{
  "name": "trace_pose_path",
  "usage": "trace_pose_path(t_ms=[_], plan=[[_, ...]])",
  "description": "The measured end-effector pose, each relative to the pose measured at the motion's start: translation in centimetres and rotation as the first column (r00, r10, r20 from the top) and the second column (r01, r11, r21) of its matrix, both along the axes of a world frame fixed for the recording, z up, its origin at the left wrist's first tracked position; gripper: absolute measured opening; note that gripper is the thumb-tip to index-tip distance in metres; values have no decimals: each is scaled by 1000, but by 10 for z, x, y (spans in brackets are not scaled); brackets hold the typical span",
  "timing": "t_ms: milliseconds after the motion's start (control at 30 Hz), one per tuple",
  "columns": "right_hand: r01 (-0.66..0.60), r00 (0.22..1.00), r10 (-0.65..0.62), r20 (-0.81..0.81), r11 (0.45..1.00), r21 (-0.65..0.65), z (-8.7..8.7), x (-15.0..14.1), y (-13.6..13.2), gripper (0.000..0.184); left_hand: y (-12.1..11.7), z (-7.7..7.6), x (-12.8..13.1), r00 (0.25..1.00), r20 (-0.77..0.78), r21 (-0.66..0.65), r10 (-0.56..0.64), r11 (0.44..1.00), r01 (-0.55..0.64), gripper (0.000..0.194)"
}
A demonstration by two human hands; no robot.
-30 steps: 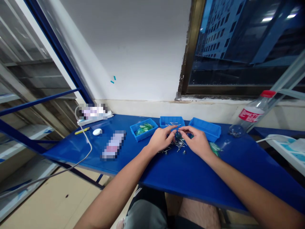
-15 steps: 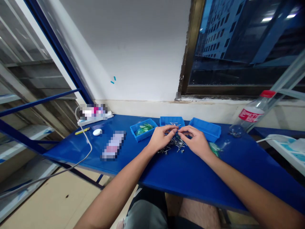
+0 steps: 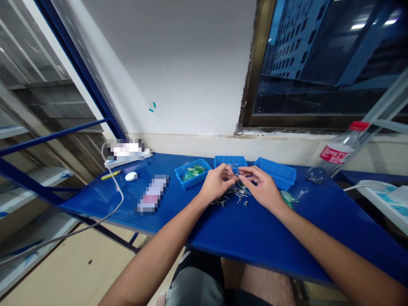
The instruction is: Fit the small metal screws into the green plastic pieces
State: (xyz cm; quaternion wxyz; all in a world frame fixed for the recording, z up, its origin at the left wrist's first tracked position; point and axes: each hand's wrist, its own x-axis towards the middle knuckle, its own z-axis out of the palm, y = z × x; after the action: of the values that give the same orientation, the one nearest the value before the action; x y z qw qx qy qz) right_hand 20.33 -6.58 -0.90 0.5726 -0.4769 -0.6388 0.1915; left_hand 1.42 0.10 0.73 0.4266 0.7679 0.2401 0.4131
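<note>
My left hand (image 3: 217, 182) and my right hand (image 3: 259, 187) meet above a heap of several small metal pins (image 3: 235, 194) on the blue table (image 3: 242, 231). Both hands have their fingertips pinched together around something tiny that I cannot make out, between them and just in front of the middle blue bin (image 3: 230, 161). That bin holds more pins. The left blue bin (image 3: 190, 173) holds green pieces. The right blue bin (image 3: 274, 171) sits behind my right hand.
A clear plastic bottle with a red cap (image 3: 337, 154) leans at the right. A white power strip (image 3: 127, 158), a cable (image 3: 116, 187), a yellow pen (image 3: 110, 174) and a white oval object (image 3: 131, 176) lie at the left. Green pieces (image 3: 288, 197) rest right of my right hand.
Both hands have lifted slightly off the pin heap and drawn their fingertips together; the dark piece seen between them a second ago no longer shows.
</note>
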Motion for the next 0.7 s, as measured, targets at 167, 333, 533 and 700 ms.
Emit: trace_pose_path(t_ms=[167,333,533,700], plan=[[-14,1000,14,2,1000,-27,-2,1,0,24,-1,-1,-1,999,-17,-10,-30,1000,30,21],[-34,999,33,-16,996,-78,-4,0,0,25,-1,0,-2,995,-92,50,-49,997,54,21],[-21,997,16,-70,997,-79,-5,0,1,24,-1,2,-2,996,-83,80,-43,996,49,22],[-27,989,10,-149,993,-111,-5,2,2,31,2,4,-1,1000,27,-10,2,1000,-1,22]])
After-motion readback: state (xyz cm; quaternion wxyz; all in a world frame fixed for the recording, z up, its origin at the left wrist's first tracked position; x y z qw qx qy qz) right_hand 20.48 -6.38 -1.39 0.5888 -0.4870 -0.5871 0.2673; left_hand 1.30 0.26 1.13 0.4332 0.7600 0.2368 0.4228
